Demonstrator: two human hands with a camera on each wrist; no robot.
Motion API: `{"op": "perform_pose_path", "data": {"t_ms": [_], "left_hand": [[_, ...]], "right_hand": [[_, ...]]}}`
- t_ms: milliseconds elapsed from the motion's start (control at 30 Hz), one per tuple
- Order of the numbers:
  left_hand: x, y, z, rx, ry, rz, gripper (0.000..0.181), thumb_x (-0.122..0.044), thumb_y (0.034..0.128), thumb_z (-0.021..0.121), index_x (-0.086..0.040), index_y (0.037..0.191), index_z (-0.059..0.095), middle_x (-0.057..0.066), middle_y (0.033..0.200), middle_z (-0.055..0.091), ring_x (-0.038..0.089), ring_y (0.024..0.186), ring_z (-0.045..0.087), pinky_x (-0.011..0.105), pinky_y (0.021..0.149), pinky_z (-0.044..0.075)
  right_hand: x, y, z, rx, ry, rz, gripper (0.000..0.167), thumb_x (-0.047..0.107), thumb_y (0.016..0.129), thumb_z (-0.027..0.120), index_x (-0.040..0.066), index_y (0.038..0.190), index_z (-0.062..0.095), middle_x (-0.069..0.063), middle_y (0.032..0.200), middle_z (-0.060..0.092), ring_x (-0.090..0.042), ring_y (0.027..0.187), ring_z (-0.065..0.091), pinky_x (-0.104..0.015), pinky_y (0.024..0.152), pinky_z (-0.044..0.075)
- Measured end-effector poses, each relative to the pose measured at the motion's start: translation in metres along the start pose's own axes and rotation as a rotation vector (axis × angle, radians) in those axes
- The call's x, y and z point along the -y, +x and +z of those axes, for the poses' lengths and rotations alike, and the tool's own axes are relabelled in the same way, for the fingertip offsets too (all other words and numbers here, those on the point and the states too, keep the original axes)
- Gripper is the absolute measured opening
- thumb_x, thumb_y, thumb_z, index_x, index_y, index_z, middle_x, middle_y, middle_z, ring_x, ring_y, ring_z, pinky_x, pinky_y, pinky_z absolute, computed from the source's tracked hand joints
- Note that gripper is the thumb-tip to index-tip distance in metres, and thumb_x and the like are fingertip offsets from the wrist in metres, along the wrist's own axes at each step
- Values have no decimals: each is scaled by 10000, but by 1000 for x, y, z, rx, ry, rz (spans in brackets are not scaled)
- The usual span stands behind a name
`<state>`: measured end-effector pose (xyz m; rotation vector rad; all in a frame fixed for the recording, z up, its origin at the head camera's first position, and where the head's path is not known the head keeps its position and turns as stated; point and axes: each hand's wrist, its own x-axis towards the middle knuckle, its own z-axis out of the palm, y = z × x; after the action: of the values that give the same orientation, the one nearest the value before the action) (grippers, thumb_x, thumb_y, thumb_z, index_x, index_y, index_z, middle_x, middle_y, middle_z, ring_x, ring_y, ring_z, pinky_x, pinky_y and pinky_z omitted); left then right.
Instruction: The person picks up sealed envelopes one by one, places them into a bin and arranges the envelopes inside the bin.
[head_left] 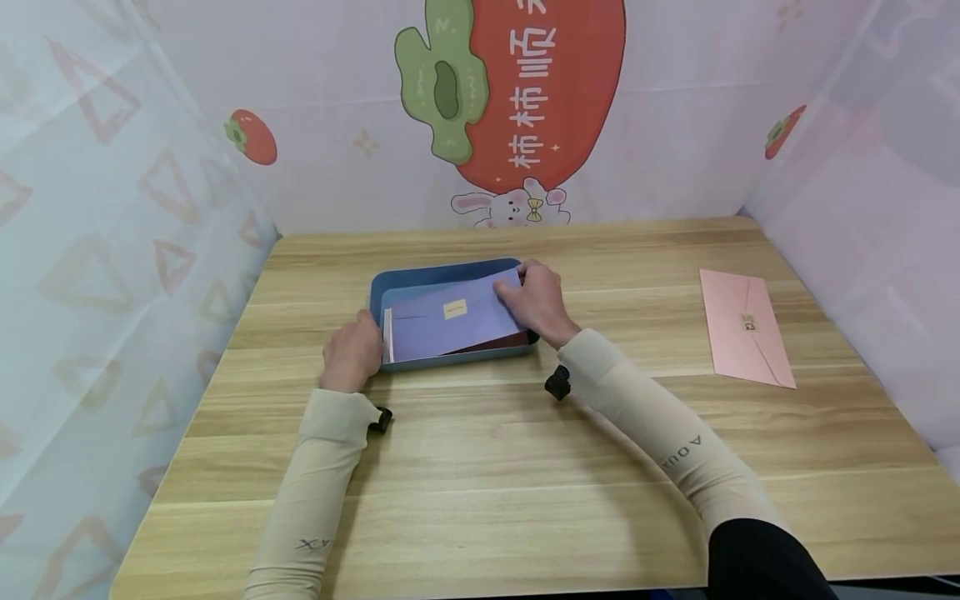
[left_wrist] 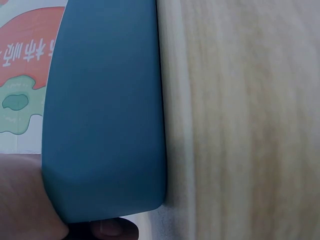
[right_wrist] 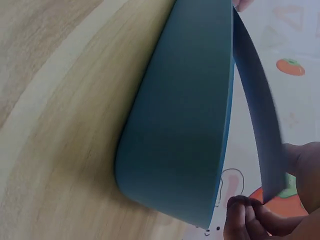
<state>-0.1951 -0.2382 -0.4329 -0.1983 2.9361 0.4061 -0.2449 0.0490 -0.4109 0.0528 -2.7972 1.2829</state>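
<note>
A purple envelope with a small cream label lies slanted over a blue rectangular tray. My right hand pinches its right end between thumb and fingers. That end is raised above the tray rim, as the envelope's dark underside shows in the right wrist view. At the tray's left end, my left hand grips the wall, with the thumb at the rim and fingertips around the end. Beneath the purple envelope show a pale edge on the left and a dark red piece; most of both is hidden.
A pink envelope with a small label lies on the wooden table to the right. Printed cloth walls stand behind the table and along both sides.
</note>
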Motion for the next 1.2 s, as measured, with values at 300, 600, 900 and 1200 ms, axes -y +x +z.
{"op": "perform_pose_path", "data": {"t_ms": [300, 600, 900, 1200], "left_hand": [[-2, -1, 1, -13, -1, -2, 325, -172, 1127, 287, 70, 1248, 467, 377, 1207, 651, 535, 1099, 664, 632, 872, 549], [-2, 0, 1, -18, -1, 2, 334, -169, 1125, 278, 74, 1249, 470, 374, 1200, 652, 528, 1095, 667, 629, 863, 556], [-1, 0, 1, -3, 10, 1, 324, -153, 1120, 283, 78, 1254, 467, 373, 1198, 653, 510, 1075, 675, 619, 849, 560], [-1, 0, 1, -4, 9, -1, 309, -157, 1120, 284, 67, 1230, 466, 371, 1191, 656, 502, 1063, 679, 607, 837, 557]], "right_hand": [[-2, -3, 0, -23, -95, -76, 595, 312, 970, 777, -43, 1402, 573, -206, 1414, 564, -339, 1270, 571, -461, 1107, 497], [-3, -5, -4, -6, -73, -78, 584, 307, 972, 777, -49, 1393, 582, -193, 1350, 606, -323, 1211, 580, -458, 1075, 518], [-8, -9, -12, 4, -87, -91, 603, 306, 964, 786, -36, 1419, 586, -219, 1374, 616, -327, 1209, 575, -471, 1070, 518], [-12, -14, -20, -9, -130, -121, 629, 325, 960, 792, -54, 1417, 584, -217, 1338, 616, -337, 1173, 570, -490, 1033, 532]]}}
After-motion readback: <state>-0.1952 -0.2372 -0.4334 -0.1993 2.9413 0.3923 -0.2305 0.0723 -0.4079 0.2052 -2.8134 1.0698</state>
